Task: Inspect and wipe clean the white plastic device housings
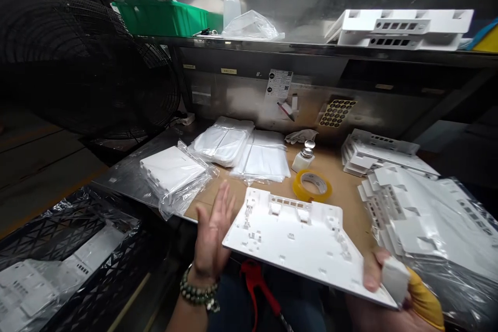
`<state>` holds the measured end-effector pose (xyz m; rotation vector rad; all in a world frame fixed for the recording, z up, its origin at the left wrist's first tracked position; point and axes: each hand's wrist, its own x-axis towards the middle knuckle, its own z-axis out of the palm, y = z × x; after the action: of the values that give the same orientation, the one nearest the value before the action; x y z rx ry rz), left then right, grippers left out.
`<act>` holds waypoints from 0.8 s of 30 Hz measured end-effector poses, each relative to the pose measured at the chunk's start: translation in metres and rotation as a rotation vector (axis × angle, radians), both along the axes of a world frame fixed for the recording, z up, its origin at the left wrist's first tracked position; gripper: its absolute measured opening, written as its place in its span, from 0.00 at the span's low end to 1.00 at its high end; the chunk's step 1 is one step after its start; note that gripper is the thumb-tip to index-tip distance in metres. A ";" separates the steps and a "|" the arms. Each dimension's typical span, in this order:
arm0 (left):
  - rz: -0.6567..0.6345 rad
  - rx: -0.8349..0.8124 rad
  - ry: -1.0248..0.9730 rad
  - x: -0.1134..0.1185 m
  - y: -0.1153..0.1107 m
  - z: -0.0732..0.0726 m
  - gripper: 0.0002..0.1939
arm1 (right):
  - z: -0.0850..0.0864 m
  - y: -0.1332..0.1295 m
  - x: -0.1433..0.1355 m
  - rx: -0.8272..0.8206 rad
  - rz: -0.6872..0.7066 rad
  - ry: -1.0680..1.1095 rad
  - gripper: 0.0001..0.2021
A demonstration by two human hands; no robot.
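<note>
A white molded plastic cover is tilted in front of me, its ribbed inner side facing up. My right hand grips its lower right corner, thumb on top. A folded white wad, perhaps cloth or paper, is also at that hand. Beside the cover's left edge, my left hand is raised with its fingers spread and holds nothing. Just beyond the cover lies a roll of yellow tape. A small bottle with a metal cap stands behind the tape.
Stacked white covers fill the right side. Plastic bags and a bagged white part lie at left. A black crate with bagged parts, a large fan and a shelf surround the bench. Red-handled pliers are below.
</note>
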<state>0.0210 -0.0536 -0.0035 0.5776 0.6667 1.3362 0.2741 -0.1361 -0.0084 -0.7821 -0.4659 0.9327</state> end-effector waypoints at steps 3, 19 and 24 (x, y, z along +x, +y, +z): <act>-0.288 -0.347 -0.227 0.005 0.007 0.002 0.38 | -0.005 -0.003 0.004 0.077 0.097 -0.093 0.11; -0.125 -0.252 -0.375 0.021 0.000 0.020 0.36 | 0.006 0.000 -0.074 0.201 0.176 -1.382 0.17; 0.004 -0.211 -0.290 0.023 -0.004 0.023 0.35 | 0.013 0.004 -0.112 0.364 0.185 -1.376 0.13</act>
<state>0.0440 -0.0577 0.0194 0.2070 0.5609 1.3022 0.1620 -0.1324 0.0045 -0.9656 -1.8677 0.3135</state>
